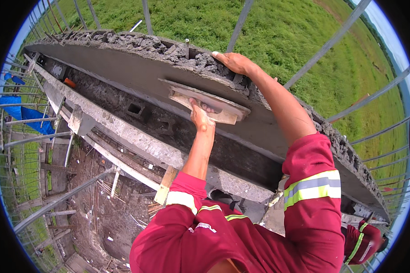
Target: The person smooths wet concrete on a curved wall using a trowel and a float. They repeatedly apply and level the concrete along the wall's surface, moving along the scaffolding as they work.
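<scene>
My left hand (202, 116) is closed round the handle of a plastering float (228, 107), a worn, flat rectangular board crusted with mortar. The float lies against the smooth grey plastered face of a long wall (141, 73). Farther up, my right hand (236, 62) grips the wall's rough, broken top edge, its thumb along the top and most of its other fingers hidden over the far side. Near that hand, a short metal rod (187, 48) sticks up from a hollow in the top.
Below the wall runs a trough with a hollow concrete block (135, 108) and a concrete ledge (136, 142). Scaffold poles (61, 200) and a blue tarp (25, 111) stand at left. Metal posts (239, 25) rise beyond the wall over grass. Another person (363, 241) is at lower right.
</scene>
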`<control>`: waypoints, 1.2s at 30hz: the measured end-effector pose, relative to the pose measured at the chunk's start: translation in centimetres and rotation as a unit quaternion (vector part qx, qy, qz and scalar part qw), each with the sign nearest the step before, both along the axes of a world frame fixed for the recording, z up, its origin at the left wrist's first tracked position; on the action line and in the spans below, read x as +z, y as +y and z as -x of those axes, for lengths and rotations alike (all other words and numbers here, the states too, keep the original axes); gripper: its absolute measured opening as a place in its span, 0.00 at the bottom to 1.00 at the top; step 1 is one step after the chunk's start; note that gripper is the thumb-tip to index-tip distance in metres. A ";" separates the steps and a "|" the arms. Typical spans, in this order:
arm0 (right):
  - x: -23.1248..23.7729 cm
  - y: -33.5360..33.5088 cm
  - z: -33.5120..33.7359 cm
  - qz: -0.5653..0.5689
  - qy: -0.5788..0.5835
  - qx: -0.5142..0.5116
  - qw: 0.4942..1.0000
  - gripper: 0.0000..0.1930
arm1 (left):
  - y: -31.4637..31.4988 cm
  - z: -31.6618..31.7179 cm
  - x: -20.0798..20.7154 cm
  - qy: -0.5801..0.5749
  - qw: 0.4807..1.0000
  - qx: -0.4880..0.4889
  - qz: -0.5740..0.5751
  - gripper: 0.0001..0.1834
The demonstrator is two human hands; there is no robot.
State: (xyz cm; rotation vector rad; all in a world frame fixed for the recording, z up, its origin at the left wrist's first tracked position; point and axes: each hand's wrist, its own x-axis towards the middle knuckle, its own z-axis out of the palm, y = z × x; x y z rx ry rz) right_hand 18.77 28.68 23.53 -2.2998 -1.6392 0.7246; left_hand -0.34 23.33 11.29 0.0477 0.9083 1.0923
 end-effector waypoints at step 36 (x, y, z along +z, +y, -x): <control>-18.8 -48.4 17.0 -0.595 0.469 -0.568 0.323 0.19 | -20.8 4.3 6.1 0.170 0.437 -0.539 -0.700 0.16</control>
